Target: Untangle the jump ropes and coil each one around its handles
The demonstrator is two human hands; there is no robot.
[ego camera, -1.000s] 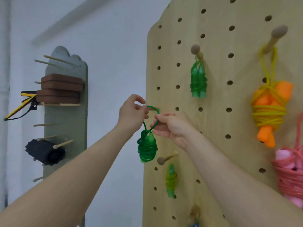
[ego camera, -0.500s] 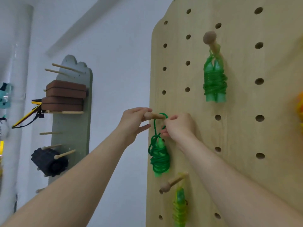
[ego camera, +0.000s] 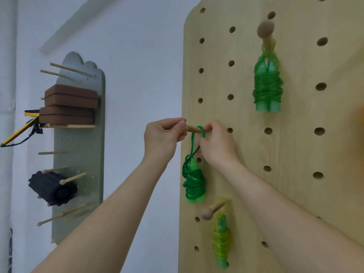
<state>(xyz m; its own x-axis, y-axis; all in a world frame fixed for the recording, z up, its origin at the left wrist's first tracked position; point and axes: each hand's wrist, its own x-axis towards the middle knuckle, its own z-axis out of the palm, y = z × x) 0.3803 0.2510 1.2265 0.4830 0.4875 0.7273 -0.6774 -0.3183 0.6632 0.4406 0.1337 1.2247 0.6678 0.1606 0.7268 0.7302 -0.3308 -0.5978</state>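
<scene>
A dark green jump rope [ego camera: 194, 182], coiled round its handles, hangs by a loop from a wooden peg [ego camera: 194, 129] on the pegboard [ego camera: 295, 146]. My left hand [ego camera: 163, 136] grips the outer end of that peg. My right hand [ego camera: 215, 143] pinches the rope's loop where it lies over the peg, close against the board. A light green coiled rope [ego camera: 268, 85] hangs from a peg at the upper right. A yellow-green coiled rope [ego camera: 221, 243] hangs from a lower peg [ego camera: 213, 208].
To the left, a grey-green wall rack [ego camera: 82, 154] carries thin dowels, two brown foam blocks [ego camera: 69, 107], a black roller [ego camera: 52, 188] and a yellow-black strap [ego camera: 18, 131]. A white wall lies between rack and pegboard. An orange blur shows at the right edge.
The view has moved closer and left. The rope's loop went over the peg, and the bundle now hangs from it. My left hand closed round the peg's end.
</scene>
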